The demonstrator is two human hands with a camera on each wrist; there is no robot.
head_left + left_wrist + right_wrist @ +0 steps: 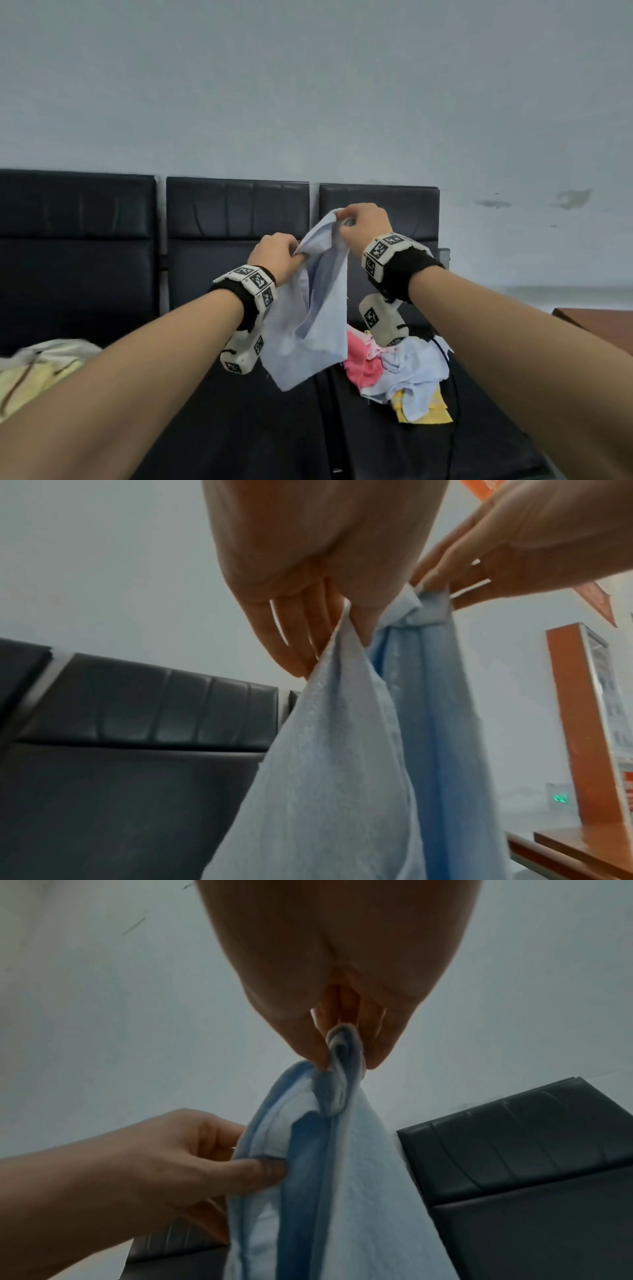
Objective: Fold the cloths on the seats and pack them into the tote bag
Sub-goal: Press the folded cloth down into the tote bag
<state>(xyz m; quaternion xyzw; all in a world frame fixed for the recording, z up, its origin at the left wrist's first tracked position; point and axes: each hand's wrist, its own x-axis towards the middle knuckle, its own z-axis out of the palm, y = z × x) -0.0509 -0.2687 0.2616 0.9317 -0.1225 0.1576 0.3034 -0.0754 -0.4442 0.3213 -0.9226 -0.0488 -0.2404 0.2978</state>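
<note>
A light blue cloth (313,315) hangs in the air above the black seats (239,411). My right hand (363,222) pinches its top corner, the higher of the two grips. My left hand (277,253) pinches its edge lower and to the left. In the left wrist view the left fingers (298,631) pinch the pale blue cloth (342,764). The right wrist view shows the right fingertips (342,1042) clamped on a bunched corner of the cloth (329,1177), with the left hand (178,1164) below. A cream tote bag (37,370) lies on the left seat.
A heap of pink, pale blue and yellow cloths (400,373) lies on the right seat, under my right wrist. Padded black backrests (236,209) stand behind against a grey wall. A wooden table edge (596,325) shows at the far right.
</note>
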